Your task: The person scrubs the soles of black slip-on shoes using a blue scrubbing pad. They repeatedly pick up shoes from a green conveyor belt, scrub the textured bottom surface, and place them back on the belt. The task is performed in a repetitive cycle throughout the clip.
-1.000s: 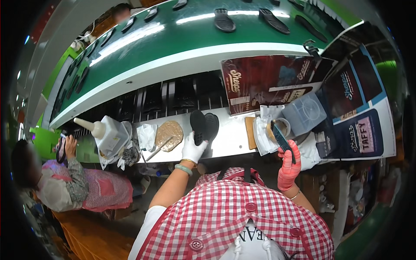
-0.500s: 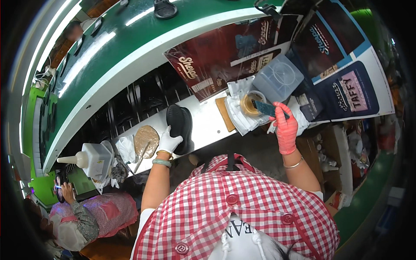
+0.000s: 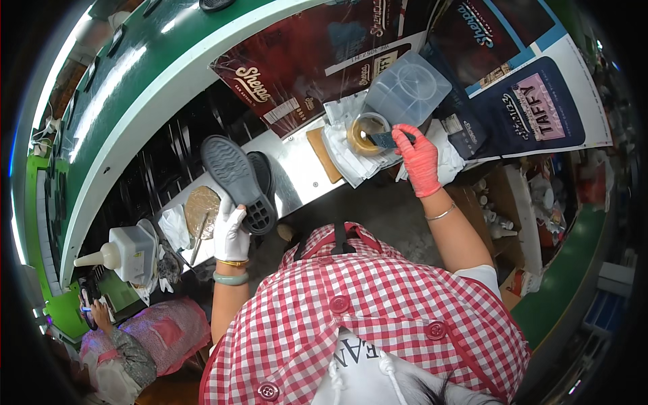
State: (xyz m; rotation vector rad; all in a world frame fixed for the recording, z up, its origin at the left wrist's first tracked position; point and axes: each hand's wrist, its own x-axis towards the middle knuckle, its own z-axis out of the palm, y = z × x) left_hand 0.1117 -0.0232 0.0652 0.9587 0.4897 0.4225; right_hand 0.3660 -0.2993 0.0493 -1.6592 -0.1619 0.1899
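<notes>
My left hand (image 3: 231, 233), in a white glove, grips a grey shoe sole (image 3: 233, 172) by its heel end. The sole is tilted with its treaded underside showing, and the heel has square hollows. Right behind it on the metal shelf lies a second dark sole (image 3: 262, 177), partly covered. My right hand (image 3: 420, 162), in a pinkish-red glove, is closed on a dark flat brush (image 3: 386, 140). The brush's far end dips into a round tub (image 3: 358, 143) of amber-coloured liquid, which sits on white cloths (image 3: 351, 162). Its tip is hidden inside the tub.
A clear plastic box (image 3: 408, 88) stands behind the tub, and a tan pad (image 3: 324, 156) lies beside it. At left are a brown round pad (image 3: 202, 210) and a nozzled white bottle (image 3: 128, 255). The green conveyor (image 3: 128, 81) curves behind. Another person (image 3: 145, 337) sits lower left.
My left hand has lifted one sole off the shelf and turned its tread into view. My right hand has lowered the brush's end into the tub.
</notes>
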